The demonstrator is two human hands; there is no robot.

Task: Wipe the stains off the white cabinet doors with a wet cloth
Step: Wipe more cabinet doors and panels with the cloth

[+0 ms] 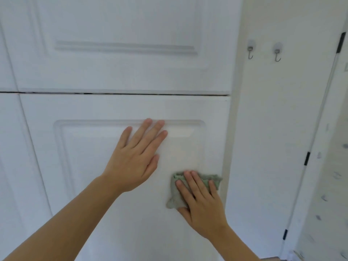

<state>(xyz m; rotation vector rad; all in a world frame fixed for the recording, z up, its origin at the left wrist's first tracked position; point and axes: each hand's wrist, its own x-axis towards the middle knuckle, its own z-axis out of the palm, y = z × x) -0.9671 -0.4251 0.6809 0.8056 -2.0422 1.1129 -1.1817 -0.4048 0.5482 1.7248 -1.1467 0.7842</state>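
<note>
My right hand (pixel 200 202) lies flat on the green cloth (pixel 176 196), fingers straight and spread a little, pressing it against the lower cabinet door (pixel 94 185). The cloth is bunched under my palm, near the right side of the door's recessed panel, with one corner sticking out to the left below my thumb and a frayed edge showing past my fingertips on the right. My left hand (pixel 135 157) is spread wide and bare, flat against the same panel, up and to the left of the cloth, its fingertips reaching the top groove of the panel. It grips nothing; it seems only to steady the door.

Between the two hands the surface shows a faintly yellowish patch (pixel 180 147), which I take for the stain or a damp trace; I cannot tell which. Above the door runs a dark gap, then the upper door (pixel 122 25). To the right, on the wall, hang two small hooks (pixel 263 51).

The risks, as I judge them: since I only press the cloth with flat fingers, it could slide out from under my hand on a quick stroke. Pushing hard could make the door give. The panel's grooves may be skipped, leaving grime there.
</note>
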